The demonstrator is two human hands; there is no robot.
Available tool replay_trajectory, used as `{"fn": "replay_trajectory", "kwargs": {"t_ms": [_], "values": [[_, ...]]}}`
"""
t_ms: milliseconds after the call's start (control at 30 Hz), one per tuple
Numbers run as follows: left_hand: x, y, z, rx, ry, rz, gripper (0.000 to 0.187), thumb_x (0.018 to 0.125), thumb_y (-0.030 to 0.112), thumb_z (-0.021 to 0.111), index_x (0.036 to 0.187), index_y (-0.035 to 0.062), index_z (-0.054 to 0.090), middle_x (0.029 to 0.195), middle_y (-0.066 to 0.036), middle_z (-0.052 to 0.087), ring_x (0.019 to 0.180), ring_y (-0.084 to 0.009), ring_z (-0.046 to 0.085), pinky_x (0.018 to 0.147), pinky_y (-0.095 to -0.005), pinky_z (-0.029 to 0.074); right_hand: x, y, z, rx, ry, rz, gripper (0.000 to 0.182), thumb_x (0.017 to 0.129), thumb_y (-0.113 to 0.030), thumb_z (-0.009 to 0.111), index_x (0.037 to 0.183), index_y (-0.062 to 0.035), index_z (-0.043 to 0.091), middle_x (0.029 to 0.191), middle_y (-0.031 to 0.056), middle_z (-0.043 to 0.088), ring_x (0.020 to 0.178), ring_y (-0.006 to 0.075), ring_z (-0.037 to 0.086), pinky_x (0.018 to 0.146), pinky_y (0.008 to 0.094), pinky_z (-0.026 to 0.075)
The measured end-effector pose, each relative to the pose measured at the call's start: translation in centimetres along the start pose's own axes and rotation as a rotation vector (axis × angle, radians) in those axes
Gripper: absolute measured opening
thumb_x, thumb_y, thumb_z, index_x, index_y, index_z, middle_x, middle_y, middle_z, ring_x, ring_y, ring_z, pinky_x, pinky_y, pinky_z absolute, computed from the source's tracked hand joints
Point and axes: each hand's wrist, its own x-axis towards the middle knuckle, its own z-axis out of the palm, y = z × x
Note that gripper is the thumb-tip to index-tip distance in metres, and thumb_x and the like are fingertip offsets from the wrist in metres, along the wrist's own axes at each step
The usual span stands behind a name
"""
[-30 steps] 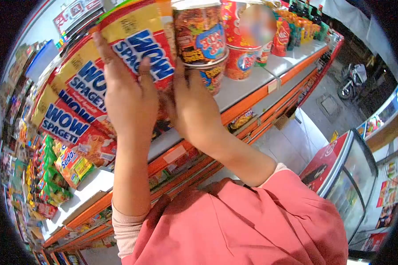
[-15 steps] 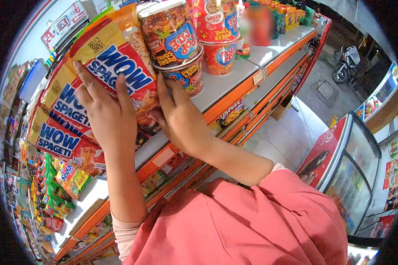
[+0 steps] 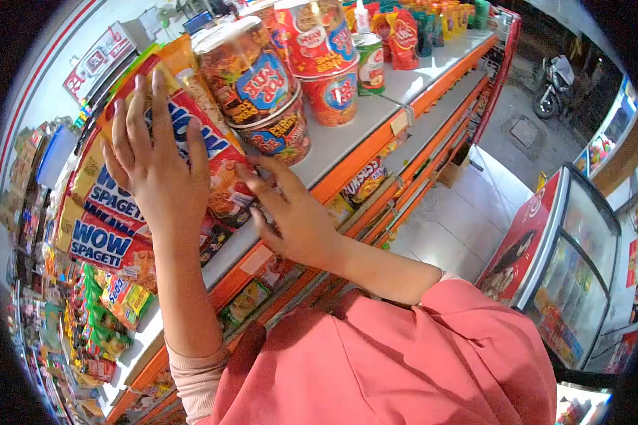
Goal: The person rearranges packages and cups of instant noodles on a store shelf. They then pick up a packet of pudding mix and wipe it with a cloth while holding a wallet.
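A front pack of WOW Spageti (image 3: 223,173) leans on the shelf among similar packs. My left hand (image 3: 159,159) lies on its face with fingers stretched out and covers part of the lettering. At the pack's lower right corner is my right hand (image 3: 290,209), its fingers over the edge and its thumb below; the corner sits between them. More WOW Spageti packs (image 3: 101,244) show to the left, partly under my left forearm. Pop Mie cups (image 3: 262,85) stand stacked just right of the front pack.
An orange-edged shelf (image 3: 376,142) runs toward the upper right, with a green-and-red can (image 3: 369,65) and red ABC pouches (image 3: 403,42) on it. Sedaap noodle packs (image 3: 125,297) sit at lower left. A glass-topped freezer (image 3: 574,262) stands right, a motorcycle (image 3: 554,85) outside.
My left hand has slid up the front pack, its fingers stretched further. My right hand has shifted down to the lower corner. The view has tilted slightly, showing more of the can and pouches.
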Motion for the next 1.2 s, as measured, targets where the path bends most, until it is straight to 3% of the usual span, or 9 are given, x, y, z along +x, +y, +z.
{"fn": "replay_trajectory", "kwargs": {"t_ms": [167,267,500,633,767,967,1100,1133,1200], "values": [[1.7,-2.2,0.0,0.090,-0.114,0.111,0.052,0.086,0.034,0.058,0.135,0.0197,0.047,0.127,0.000,0.052,0.121,-0.0212,0.044,0.105,-0.0412,0.025,-0.2,-0.1,0.5,0.024,0.039,0.062,0.053,0.076,-0.003,0.062,0.126,-0.0041,0.045,0.124,0.0198,0.043,0.105,0.0357,0.051,0.090,0.0391,0.044],[1.5,-2.9,0.9,0.063,-0.105,0.130,0.051,0.086,0.035,0.058,0.134,0.0198,0.047,0.125,0.000,0.052,0.120,-0.0218,0.043,0.105,-0.0405,0.025,-0.3,0.5,0.1,-0.016,0.044,0.031,0.036,0.073,-0.005,0.064,0.107,-0.0025,0.050,0.121,0.0194,0.045,0.106,0.0373,0.046,0.090,0.0437,0.039],[1.9,-3.1,1.2,0.011,-0.145,0.109,0.049,0.086,0.035,0.059,0.132,0.0190,0.049,0.120,0.000,0.053,0.118,-0.0220,0.043,0.105,-0.0410,0.025,-0.2,1.1,-0.9,-0.208,-0.103,0.010,0.034,0.072,-0.007,0.061,0.105,-0.0044,0.055,0.112,0.0223,0.045,0.103,0.0389,0.043,0.089,0.0485,0.039],[1.6,-2.7,2.4,0.097,-0.084,0.130,0.051,0.086,0.034,0.059,0.133,0.0194,0.047,0.123,0.000,0.050,0.118,-0.0218,0.043,0.106,-0.0428,0.024,-0.1,0.6,-0.9,-0.179,-0.064,0.003,0.035,0.071,-0.001,0.062,0.105,-0.0080,0.056,0.110,0.0184,0.046,0.098,0.0360,0.044,0.084,0.0447,0.038],[0.9,-3.2,2.1,-0.084,-0.025,0.110,0.052,0.087,0.033,0.057,0.135,0.0161,0.045,0.131,-0.002,0.046,0.126,-0.0245,0.038,0.109,-0.0461,0.021,0.0,0.9,-1.5,-0.174,-0.115,0.023,0.038,0.071,-0.003,0.062,0.108,-0.0086,0.056,0.111,0.0201,0.046,0.102,0.0381,0.044,0.087,0.0467,0.039],[-0.3,-3.1,-0.2,-0.300,-0.001,0.020,0.050,0.090,0.025,0.053,0.137,0.0108,0.043,0.145,-0.007,0.035,0.137,-0.0301,0.026,0.112,-0.0476,0.016,0.3,0.6,-2.2,-0.095,-0.078,0.016,0.040,0.074,-0.005,0.061,0.113,-0.0056,0.056,0.118,0.0212,0.045,0.108,0.0393,0.044,0.094,0.0467,0.038],[-1.8,-2.0,-1.4,-0.311,0.097,-0.063,0.064,0.087,0.018,0.057,0.144,0.0077,0.028,0.151,-0.019,0.011,0.139,-0.0406,0.009,0.111,-0.0511,0.013,0.9,0.1,-2.0,0.010,-0.023,-0.108,0.052,0.077,-0.006,0.059,0.128,0.0004,0.047,0.135,0.0219,0.038,0.120,0.0407,0.040,0.102,0.0473,0.032],[-2.3,-1.9,-1.6,-0.321,0.055,-0.094,0.075,0.086,0.015,0.059,0.146,0.0043,0.016,0.150,-0.023,0.000,0.139,-0.0439,0.004,0.111,-0.0525,0.012,1.1,-0.2,-2.0,0.013,-0.024,-0.111,0.052,0.077,-0.006,0.059,0.128,0.0004,0.047,0.135,0.0219,0.038,0.120,0.0407,0.040,0.102,0.0473,0.032],[-3.4,-1.4,-1.1,-0.350,0.110,-0.135,0.078,0.085,0.016,0.060,0.146,0.0025,0.012,0.150,-0.024,0.000,0.139,-0.0435,0.004,0.111,-0.0523,0.011,1.7,-1.2,-1.7,0.046,-0.055,-0.156,0.056,0.079,-0.005,0.056,0.133,0.0032,0.041,0.140,0.0243,0.035,0.128,0.0396,0.036,0.106,0.0462,0.027]]}}
